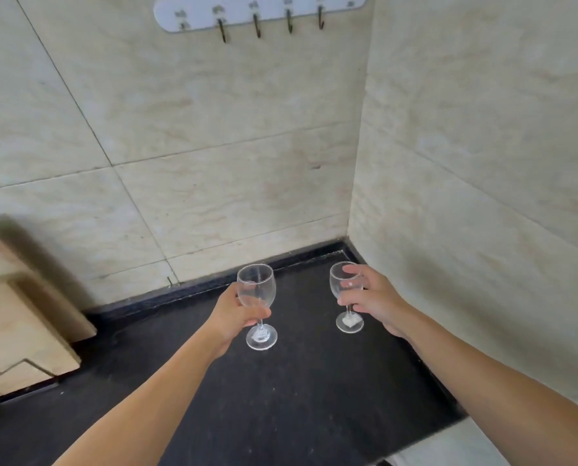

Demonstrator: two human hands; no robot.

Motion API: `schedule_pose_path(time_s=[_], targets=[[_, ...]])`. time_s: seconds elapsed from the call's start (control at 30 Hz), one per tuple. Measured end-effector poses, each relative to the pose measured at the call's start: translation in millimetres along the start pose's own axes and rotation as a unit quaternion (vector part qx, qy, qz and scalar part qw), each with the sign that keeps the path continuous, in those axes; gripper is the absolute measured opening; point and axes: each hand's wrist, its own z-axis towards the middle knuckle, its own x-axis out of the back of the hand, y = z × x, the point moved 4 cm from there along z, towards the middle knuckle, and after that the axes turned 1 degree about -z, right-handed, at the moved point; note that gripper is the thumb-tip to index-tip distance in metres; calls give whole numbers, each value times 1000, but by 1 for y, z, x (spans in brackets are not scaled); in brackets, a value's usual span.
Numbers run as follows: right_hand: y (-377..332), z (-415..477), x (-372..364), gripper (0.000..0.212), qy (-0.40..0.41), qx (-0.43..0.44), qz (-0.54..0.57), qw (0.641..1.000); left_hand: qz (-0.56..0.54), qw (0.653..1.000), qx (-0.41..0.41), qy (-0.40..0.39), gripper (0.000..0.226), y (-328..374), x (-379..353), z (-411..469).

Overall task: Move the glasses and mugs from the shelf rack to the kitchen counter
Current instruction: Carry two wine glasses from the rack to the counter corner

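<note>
here each hand's grip closes on a clear stemmed wine glass, left hand (233, 314) on the left glass (256, 294), right hand (375, 297) on the right glass (345, 287), over the black counter (297, 398)

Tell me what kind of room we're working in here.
Most likely a home kitchen corner: a dark stone counter meets beige marbled wall tiles, with a white strip of metal hooks above. The left hand and right hand each hold a clear wine glass.

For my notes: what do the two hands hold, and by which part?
Each holds a wine glass by its bowl: left hand the left wine glass, right hand the right wine glass.
</note>
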Motion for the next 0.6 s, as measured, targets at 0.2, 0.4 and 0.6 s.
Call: schedule_pose_path(time_s=[0.2,0.4,0.6], targets=[[8,105,-54,68,-32,-24,-35,999,14,999,22,40,63,-27,49,91],[30,222,-125,74,-61,-26,-82,994,49,997,21,58,63,-65,90,186],[55,292,-172,68,-67,-13,-109,992,78,995,21,64,63,-105,110,242]])
